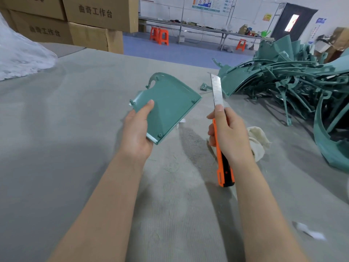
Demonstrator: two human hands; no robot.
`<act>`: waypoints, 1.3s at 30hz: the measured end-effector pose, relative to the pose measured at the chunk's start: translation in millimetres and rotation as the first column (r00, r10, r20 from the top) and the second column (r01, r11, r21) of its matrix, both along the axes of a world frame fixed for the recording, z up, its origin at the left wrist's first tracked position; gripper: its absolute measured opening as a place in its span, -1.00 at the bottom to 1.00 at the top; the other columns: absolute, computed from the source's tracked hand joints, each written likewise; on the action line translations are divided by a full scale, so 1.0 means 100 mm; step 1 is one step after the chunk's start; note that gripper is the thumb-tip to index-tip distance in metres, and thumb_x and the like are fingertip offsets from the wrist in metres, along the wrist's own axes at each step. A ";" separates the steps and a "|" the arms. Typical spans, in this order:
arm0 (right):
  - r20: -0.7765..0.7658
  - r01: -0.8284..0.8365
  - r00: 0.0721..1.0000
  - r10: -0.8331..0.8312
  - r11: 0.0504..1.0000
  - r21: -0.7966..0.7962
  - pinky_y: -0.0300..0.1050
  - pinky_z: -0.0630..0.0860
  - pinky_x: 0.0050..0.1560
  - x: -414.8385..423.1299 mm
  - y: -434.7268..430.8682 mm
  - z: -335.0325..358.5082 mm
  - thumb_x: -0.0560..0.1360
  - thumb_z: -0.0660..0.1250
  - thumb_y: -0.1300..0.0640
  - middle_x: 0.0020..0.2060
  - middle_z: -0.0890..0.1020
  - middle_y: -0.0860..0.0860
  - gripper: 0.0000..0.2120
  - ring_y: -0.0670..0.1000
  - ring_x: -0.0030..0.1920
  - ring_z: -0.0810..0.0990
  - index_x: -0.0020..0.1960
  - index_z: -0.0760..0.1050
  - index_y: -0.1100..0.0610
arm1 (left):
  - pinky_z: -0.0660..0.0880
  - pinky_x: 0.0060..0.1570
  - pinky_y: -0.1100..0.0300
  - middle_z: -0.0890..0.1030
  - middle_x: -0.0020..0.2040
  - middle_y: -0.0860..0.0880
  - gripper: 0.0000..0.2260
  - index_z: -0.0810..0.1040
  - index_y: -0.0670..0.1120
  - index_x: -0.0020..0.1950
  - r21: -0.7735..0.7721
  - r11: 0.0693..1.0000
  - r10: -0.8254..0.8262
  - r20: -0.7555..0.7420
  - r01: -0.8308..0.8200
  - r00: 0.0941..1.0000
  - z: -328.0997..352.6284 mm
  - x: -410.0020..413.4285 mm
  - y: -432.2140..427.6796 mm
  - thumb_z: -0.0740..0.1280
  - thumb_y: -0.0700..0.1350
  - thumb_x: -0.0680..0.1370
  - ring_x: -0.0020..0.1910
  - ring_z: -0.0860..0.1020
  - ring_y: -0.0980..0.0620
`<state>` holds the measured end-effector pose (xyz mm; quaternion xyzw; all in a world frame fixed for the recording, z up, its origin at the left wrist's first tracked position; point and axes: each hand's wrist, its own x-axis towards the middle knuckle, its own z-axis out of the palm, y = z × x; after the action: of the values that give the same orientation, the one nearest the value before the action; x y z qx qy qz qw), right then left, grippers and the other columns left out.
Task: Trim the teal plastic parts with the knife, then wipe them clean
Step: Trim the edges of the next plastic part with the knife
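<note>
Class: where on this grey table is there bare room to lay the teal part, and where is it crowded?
The widest bare table lies left of the left hand holding the teal part, up to the white plastic wrap. More lies between the forearms. Right of the right hand and knife it is crowded: teal pile, cloth, paper scrap.

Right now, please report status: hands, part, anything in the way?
Left hand grips teal part. Right hand grips knife, blade out, not touching part. Nothing between them; cloth lies beside right hand.
</note>
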<state>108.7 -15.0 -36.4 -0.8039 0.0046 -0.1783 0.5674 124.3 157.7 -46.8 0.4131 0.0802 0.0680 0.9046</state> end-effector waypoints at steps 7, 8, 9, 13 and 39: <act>-0.004 -0.009 1.000 0.009 1.000 -0.016 -0.11 0.47 -0.37 0.01 -0.01 -0.02 0.64 0.09 -0.10 -0.46 0.52 -0.08 -0.65 -0.07 -0.49 0.49 -0.18 0.49 0.04 | 0.62 -0.14 0.12 0.69 0.05 -0.07 -0.81 0.58 -0.10 0.19 0.060 0.998 0.002 0.011 -0.003 1.000 0.03 -0.01 -0.01 0.29 -0.16 0.59 0.00 0.67 -0.02; -0.011 -0.016 1.000 0.016 1.000 0.000 -0.10 0.48 -0.33 0.01 -0.01 -0.01 0.64 0.09 -0.08 -0.40 0.53 -0.07 -0.70 -0.08 -0.45 0.50 -0.13 0.50 0.00 | 0.62 -0.12 0.11 0.69 0.05 -0.07 -0.81 0.58 -0.10 0.19 0.051 0.999 0.013 0.009 -0.014 1.000 0.03 -0.01 0.00 0.29 -0.16 0.59 0.00 0.67 -0.02; -0.026 -0.041 0.999 0.043 0.998 0.041 -0.11 0.49 -0.30 0.02 -0.01 0.00 0.64 0.10 -0.06 -0.34 0.53 -0.07 -0.75 -0.10 -0.42 0.51 -0.08 0.50 -0.04 | 0.62 -0.09 0.09 0.69 0.06 -0.08 -0.80 0.57 -0.10 0.21 0.037 0.999 0.029 0.006 -0.029 1.000 0.03 -0.01 0.01 0.29 -0.15 0.60 0.01 0.67 -0.03; -0.140 -0.192 0.971 0.193 0.981 0.022 -0.03 0.60 -0.19 0.02 0.01 -0.04 0.62 0.18 0.10 -0.27 0.51 -0.02 -0.87 -0.11 -0.37 0.53 -0.03 0.45 -0.08 | 0.60 0.04 0.00 0.67 0.08 -0.11 -0.76 0.55 -0.14 0.26 -0.042 0.989 0.138 -0.016 -0.139 0.990 0.04 0.00 0.04 0.29 -0.17 0.59 0.05 0.66 -0.06; -0.311 -0.116 0.950 -0.027 0.895 -0.431 -0.11 0.46 -0.24 0.07 0.02 -0.17 0.57 0.16 -0.24 -0.38 0.58 -0.11 -0.54 -0.07 -0.32 0.53 0.00 0.60 0.12 | 0.61 0.00 0.06 0.67 0.10 -0.06 -0.76 0.55 -0.10 0.26 -0.061 0.976 0.207 -0.060 -0.210 0.977 0.05 -0.02 0.07 0.28 -0.15 0.61 0.03 0.66 -0.03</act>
<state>116.0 -12.9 -53.6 -0.9297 0.0340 -0.0333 0.3652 122.0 164.6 -41.8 0.3733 0.1494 0.1488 0.9034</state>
